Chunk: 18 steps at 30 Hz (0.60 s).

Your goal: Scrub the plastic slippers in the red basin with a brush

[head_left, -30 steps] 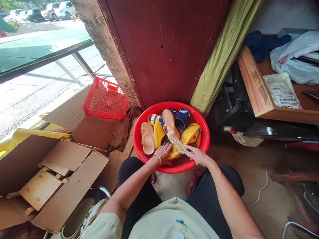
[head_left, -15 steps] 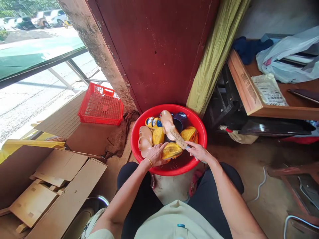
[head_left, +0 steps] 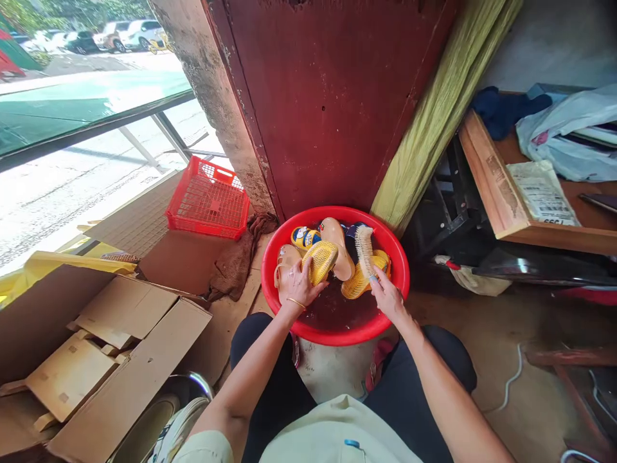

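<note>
Fingers of the left hand (head_left: 299,287) curl around one side of a yellow shoe (head_left: 324,262), between the red tub's (head_left: 332,337) middle and left edge; this grip seems to leave its textured face uncovered. Fingers of the right hand (head_left: 387,299) wrap a brush (head_left: 364,247) at its lower end, near the right edge, apparently keeping bristles free. Dark liquid (head_left: 332,316) shows toward the tub's near edge; beige shoes (head_left: 332,241), another yellow shoe (head_left: 357,284) and a patterned slipper (head_left: 303,237) crowd farther back.
</note>
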Each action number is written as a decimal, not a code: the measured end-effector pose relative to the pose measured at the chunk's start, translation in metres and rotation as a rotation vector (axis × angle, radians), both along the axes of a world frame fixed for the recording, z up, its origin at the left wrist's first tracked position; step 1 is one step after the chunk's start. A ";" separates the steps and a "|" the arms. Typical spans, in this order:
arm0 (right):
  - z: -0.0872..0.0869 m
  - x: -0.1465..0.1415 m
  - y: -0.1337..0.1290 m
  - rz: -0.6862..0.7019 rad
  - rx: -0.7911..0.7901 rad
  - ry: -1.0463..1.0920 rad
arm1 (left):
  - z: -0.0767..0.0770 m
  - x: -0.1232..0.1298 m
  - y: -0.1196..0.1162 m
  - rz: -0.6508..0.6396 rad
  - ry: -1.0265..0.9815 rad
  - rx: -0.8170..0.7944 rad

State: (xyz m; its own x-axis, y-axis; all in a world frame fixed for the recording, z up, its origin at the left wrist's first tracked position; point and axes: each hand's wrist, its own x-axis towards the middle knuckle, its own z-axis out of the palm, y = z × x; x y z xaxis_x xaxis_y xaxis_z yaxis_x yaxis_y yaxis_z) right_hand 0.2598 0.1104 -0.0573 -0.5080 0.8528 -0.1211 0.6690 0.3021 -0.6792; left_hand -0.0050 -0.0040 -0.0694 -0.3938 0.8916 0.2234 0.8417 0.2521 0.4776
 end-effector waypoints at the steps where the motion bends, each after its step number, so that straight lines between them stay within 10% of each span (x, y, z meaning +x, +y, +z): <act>1: 0.003 -0.005 -0.006 0.020 0.065 0.018 | -0.008 0.001 0.004 -0.007 -0.015 -0.010; 6: 0.014 -0.044 -0.022 0.156 0.227 -0.132 | -0.035 0.002 0.005 -0.146 -0.023 -0.074; 18: 0.006 -0.094 -0.083 0.352 0.271 -0.567 | -0.061 0.011 0.001 0.007 -0.143 0.110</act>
